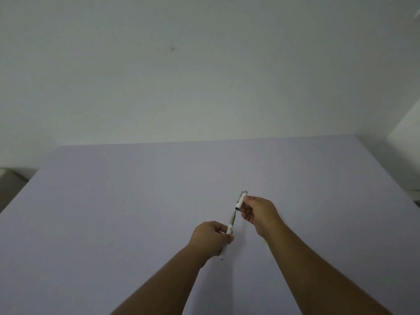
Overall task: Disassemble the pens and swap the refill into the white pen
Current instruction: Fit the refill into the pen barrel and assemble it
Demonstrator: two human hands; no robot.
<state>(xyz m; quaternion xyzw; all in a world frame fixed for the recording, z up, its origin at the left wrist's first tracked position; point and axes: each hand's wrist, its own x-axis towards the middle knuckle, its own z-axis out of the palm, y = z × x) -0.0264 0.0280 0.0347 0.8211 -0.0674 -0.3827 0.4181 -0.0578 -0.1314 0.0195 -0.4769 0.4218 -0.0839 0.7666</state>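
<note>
Left hand (212, 235) grips the white pen (228, 237) barrel above the lavender worktop (113, 212), fingers clenched round it — grey front section exposed. Just beyond its tip, right hand (256, 212) pinches the white cap (240, 201). A yellowish object (266, 245) beside the right wrist is mostly hidden — unidentifiable.

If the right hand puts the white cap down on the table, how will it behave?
The white cap looks round and short, so it would probably roll. It seems light: the right hand holds it with fingertips only. The clip may stop the rolling.

Cap (240, 200) lies beyond pen (228, 235), above table (113, 212).
</note>
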